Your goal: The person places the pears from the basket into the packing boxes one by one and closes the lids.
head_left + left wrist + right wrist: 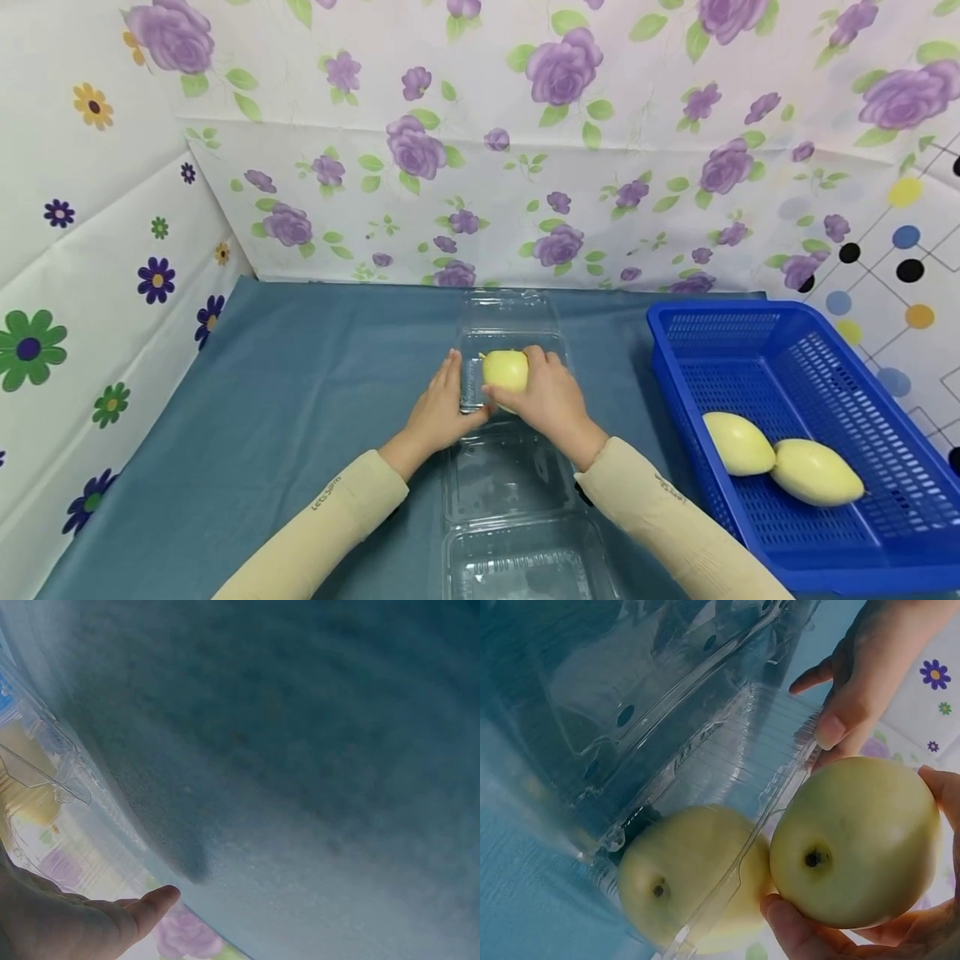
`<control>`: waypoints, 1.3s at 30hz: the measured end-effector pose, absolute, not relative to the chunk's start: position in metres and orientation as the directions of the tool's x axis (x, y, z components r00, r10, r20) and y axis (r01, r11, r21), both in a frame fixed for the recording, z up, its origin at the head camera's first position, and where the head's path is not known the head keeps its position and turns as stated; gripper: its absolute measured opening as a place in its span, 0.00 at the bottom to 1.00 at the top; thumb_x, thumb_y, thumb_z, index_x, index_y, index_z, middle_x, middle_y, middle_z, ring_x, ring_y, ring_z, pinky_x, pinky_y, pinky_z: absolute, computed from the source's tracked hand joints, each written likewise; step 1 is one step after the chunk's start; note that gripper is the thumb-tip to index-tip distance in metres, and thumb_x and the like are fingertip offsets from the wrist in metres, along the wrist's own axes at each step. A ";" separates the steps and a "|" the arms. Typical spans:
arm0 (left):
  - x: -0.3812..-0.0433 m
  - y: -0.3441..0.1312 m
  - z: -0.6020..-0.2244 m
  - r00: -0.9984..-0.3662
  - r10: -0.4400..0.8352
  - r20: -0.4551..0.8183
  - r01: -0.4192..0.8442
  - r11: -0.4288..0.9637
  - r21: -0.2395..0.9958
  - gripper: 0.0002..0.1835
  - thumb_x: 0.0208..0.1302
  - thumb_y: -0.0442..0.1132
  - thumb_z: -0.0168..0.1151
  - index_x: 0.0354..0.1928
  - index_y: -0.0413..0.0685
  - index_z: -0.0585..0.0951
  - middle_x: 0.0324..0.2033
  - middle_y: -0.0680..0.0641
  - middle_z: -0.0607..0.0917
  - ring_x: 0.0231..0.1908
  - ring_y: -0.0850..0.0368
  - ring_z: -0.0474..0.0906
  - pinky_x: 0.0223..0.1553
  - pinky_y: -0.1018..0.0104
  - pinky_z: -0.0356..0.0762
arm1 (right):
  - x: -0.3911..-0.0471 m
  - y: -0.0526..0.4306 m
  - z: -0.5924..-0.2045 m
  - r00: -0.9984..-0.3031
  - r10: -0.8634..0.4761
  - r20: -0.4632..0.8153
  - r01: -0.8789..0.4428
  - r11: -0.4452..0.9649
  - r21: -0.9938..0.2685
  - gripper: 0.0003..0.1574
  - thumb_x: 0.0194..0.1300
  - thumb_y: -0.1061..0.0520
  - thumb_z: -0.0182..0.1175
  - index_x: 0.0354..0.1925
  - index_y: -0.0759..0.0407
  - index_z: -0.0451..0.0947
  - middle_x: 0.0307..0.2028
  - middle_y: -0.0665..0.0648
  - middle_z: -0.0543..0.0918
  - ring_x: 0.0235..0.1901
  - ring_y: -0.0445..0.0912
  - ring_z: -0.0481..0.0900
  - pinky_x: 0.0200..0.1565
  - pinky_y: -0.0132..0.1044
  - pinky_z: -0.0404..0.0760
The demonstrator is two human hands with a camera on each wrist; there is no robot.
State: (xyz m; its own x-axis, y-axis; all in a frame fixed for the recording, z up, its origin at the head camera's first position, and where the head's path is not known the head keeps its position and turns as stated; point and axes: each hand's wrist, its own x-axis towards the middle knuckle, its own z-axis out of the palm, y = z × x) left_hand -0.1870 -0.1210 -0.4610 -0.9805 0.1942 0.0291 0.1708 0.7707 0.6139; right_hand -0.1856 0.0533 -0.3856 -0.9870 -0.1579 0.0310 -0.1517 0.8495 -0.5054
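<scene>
My right hand holds a pale yellow-green pear, thumb and fingers spread round its sides, over a clear plastic clamshell box. Through the clear wall in the right wrist view another pear shows inside this box, right beside the held one. At the box's left side is my left hand. Its fingers lie extended along the wall, and its thumb rests at the rim of the near corner. The left wrist view catches only part of this hand, near the box edge.
Nearer to me lies a second clear clamshell box, opened out flat. On the right stands a blue perforated basket with two pears in it. A blue-green cloth covers the table, and flowered sheets wall it in.
</scene>
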 end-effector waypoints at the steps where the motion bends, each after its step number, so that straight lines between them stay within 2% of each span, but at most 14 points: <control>1: -0.187 -0.121 -0.461 -0.981 0.194 0.029 0.171 0.771 0.613 0.54 0.60 0.61 0.59 0.74 0.37 0.45 0.74 0.38 0.46 0.72 0.39 0.47 0.63 0.39 0.61 | -0.186 0.052 -0.386 -0.987 -0.156 0.035 -0.152 0.853 -0.500 0.51 0.50 0.31 0.67 0.59 0.65 0.68 0.43 0.65 0.76 0.34 0.55 0.77 0.29 0.45 0.77; 8: -0.186 -0.121 -0.459 -0.981 0.193 0.013 0.160 0.775 0.611 0.54 0.60 0.61 0.59 0.74 0.38 0.44 0.74 0.38 0.46 0.72 0.39 0.47 0.63 0.38 0.61 | -0.189 0.048 -0.389 -0.988 -0.141 0.055 -0.150 0.863 -0.483 0.51 0.50 0.30 0.66 0.58 0.65 0.70 0.43 0.66 0.77 0.38 0.57 0.77 0.32 0.47 0.78; 15: -0.185 -0.122 -0.458 -0.984 0.178 -0.028 0.124 0.779 0.614 0.55 0.60 0.65 0.57 0.75 0.41 0.41 0.75 0.40 0.43 0.73 0.40 0.45 0.65 0.39 0.58 | -0.191 0.043 -0.390 -0.986 -0.155 0.065 -0.166 0.836 -0.523 0.52 0.51 0.34 0.68 0.59 0.69 0.68 0.50 0.68 0.76 0.47 0.59 0.74 0.42 0.50 0.78; 21: -0.185 -0.123 -0.460 -0.985 0.173 -0.006 0.133 0.778 0.614 0.55 0.59 0.63 0.58 0.74 0.40 0.42 0.74 0.40 0.44 0.72 0.39 0.46 0.65 0.38 0.57 | -0.195 0.038 -0.392 -0.984 -0.156 0.089 -0.180 0.823 -0.539 0.53 0.50 0.36 0.70 0.60 0.70 0.68 0.55 0.69 0.75 0.54 0.62 0.72 0.48 0.53 0.77; 32: -0.186 -0.119 -0.461 -0.983 0.182 0.009 0.149 0.777 0.611 0.55 0.59 0.63 0.59 0.74 0.38 0.44 0.74 0.39 0.45 0.72 0.39 0.47 0.63 0.38 0.61 | -0.198 0.033 -0.400 -0.984 -0.144 0.106 -0.178 0.838 -0.516 0.53 0.50 0.35 0.70 0.59 0.70 0.68 0.54 0.69 0.75 0.53 0.61 0.73 0.50 0.53 0.77; 39: -0.186 -0.119 -0.458 -0.985 0.170 0.012 0.140 0.765 0.629 0.55 0.57 0.62 0.61 0.74 0.39 0.45 0.74 0.38 0.46 0.72 0.39 0.46 0.65 0.38 0.58 | -0.201 0.027 -0.405 -0.979 -0.168 0.114 -0.202 0.846 -0.493 0.50 0.51 0.37 0.69 0.58 0.71 0.67 0.52 0.68 0.74 0.53 0.60 0.71 0.53 0.51 0.75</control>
